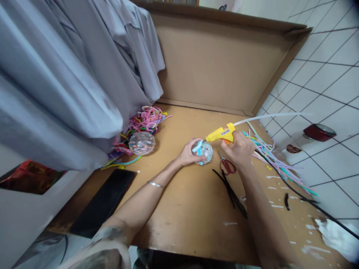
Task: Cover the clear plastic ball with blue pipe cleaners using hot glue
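At the brown tabletop's (179, 216) middle, the clear ball (208, 154) is gripped by the left hand (189, 152) and best kept steady; at its far right, the yellow glue gun (220, 134) is gripped by the right hand (239, 148), nozzle contact being hard to tell.

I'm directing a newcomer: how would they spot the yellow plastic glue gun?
Over the brown tabletop, find the person's bare right hand. It grips the glue gun; unlike the red-handled scissors nearby, this has a yellow body and long translucent rear stick.
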`<state>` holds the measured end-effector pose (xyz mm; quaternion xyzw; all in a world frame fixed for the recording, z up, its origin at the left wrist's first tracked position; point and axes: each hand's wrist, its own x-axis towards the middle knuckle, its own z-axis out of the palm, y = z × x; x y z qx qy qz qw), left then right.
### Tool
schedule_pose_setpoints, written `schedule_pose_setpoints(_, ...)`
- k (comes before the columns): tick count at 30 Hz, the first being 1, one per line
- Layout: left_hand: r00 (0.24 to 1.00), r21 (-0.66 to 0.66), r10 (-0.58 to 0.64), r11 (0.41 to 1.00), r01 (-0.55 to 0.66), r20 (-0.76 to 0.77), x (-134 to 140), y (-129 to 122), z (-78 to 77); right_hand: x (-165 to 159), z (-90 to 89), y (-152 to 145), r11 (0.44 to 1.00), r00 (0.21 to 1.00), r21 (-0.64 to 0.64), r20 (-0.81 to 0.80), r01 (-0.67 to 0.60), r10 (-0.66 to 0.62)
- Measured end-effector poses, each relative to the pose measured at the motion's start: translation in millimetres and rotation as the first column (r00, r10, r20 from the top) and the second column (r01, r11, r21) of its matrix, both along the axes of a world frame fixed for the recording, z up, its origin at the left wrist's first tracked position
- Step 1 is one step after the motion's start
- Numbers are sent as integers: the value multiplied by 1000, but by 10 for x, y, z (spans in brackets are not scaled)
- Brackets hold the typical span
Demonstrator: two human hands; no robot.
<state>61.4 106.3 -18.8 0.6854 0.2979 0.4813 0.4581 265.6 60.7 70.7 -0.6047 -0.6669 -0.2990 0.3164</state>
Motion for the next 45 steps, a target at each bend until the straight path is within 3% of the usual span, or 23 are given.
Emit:
schedule_pose_setpoints(18, 1000, -6, -25, 1000, 25, 18, 1, 12, -19, 13, -7, -55, 997, 999, -83, -45, -5, 1)
schedule_pose_setpoints(45, 999, -20, -32, 999, 33, 26, 2, -1, 0, 23, -73, -27, 997, 1000, -73, -14, -23, 22)
